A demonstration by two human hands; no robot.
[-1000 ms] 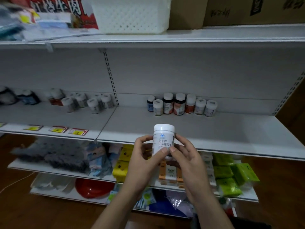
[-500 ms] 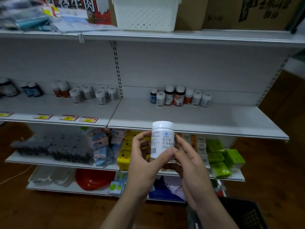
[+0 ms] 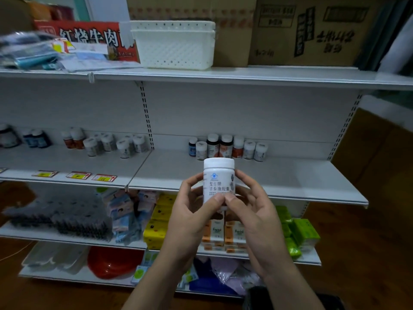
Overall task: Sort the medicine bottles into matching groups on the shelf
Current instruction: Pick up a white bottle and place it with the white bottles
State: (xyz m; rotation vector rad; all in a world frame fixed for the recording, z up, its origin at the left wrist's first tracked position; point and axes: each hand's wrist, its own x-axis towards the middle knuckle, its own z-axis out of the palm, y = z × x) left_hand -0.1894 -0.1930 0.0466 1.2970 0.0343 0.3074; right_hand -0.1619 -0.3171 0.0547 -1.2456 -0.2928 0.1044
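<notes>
I hold a white medicine bottle [image 3: 218, 175] upright in front of the middle shelf [image 3: 279, 175]. My left hand [image 3: 192, 211] grips its left side and my right hand [image 3: 252, 215] grips its right side, thumbs meeting on the label. At the back of the shelf stands a mixed row of bottles [image 3: 228, 146]: white, dark brown, orange and one blue. On the left shelf section, a group of white bottles [image 3: 116, 143] stands beside orange bottles [image 3: 72, 138] and blue bottles [image 3: 36, 138].
A white perforated basket [image 3: 174, 45], cardboard boxes [image 3: 312, 30] and loose packets sit on the top shelf. Yellow, orange and green packs fill the lower shelf [image 3: 301, 233]. A red bowl [image 3: 111, 262] lies on the bottom shelf. Price tags [image 3: 78, 175] line the left shelf edge.
The view has tilted up and drawn back, showing more of the top shelf. Both hands keep the same hold on the white bottle, which has turned slightly.
</notes>
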